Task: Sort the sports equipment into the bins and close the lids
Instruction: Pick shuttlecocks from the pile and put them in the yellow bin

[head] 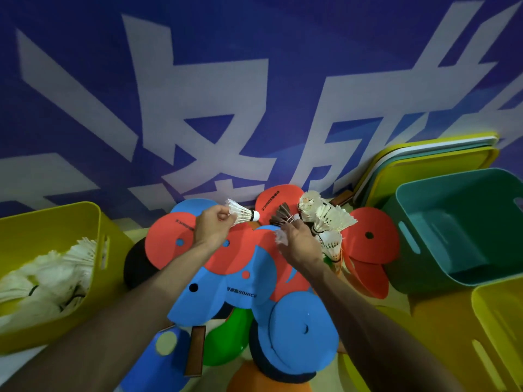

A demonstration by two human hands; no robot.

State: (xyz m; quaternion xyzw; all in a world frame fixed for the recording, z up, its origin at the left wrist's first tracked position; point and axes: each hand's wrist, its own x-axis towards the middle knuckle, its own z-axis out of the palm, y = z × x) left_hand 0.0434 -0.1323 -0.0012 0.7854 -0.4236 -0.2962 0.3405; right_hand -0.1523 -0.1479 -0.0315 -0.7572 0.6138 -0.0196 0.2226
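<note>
left hand (212,226): pinched white shuttle (243,214) by its feathers
right hand (301,244): gripped dark shuttle (283,215)
risk: feather pinch might slip, and the shuttle would drop among paddles (226,292), missing yellow bin (28,236)

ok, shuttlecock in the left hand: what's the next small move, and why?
Probably swing the left hand over to the left bin and drop its shuttlecock there: the hand already pinches it, and that bin holds a pile of white shuttlecocks.
</note>
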